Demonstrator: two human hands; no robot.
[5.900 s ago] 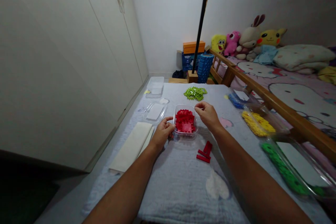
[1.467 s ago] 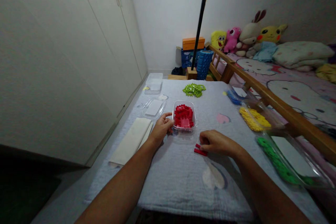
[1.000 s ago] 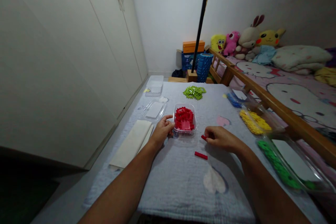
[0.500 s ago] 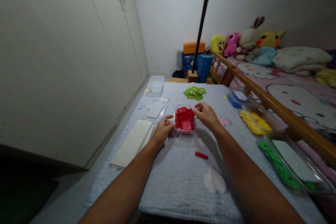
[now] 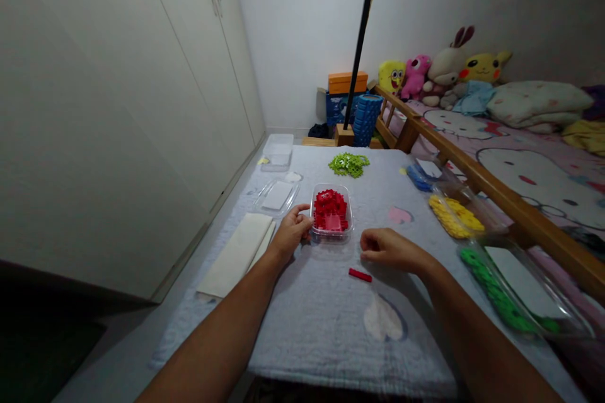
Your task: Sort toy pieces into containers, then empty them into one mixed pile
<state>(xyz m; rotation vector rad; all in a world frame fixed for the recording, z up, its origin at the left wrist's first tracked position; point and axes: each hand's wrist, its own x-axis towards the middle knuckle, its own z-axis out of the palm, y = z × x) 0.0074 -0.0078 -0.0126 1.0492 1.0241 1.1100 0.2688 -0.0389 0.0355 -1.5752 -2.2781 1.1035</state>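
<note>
A small clear plastic box (image 5: 350, 211) full of red pieces (image 5: 330, 210) stands in the middle of the grey cloth-covered table (image 5: 312, 327). My left hand (image 5: 292, 232) grips the box's left side with curled fingers. My right hand (image 5: 385, 248) hovers low over the cloth to the right of the box, fingers loosely curled with nothing seen in them. One red bar-shaped piece (image 5: 360, 274) lies on the cloth just below and left of that hand.
A pile of light green pieces (image 5: 348, 164) lies at the far edge. Clear bags with blue (image 5: 418, 177), yellow (image 5: 454, 216) and green (image 5: 505, 296) pieces line the right side by a wooden bed rail (image 5: 501, 192). Clear lids (image 5: 278, 196) and a white pad (image 5: 236, 253) lie left.
My right hand carried a red piece to the box, then came back down beside the last red bar on the cloth. The left hand stayed on the box.
</note>
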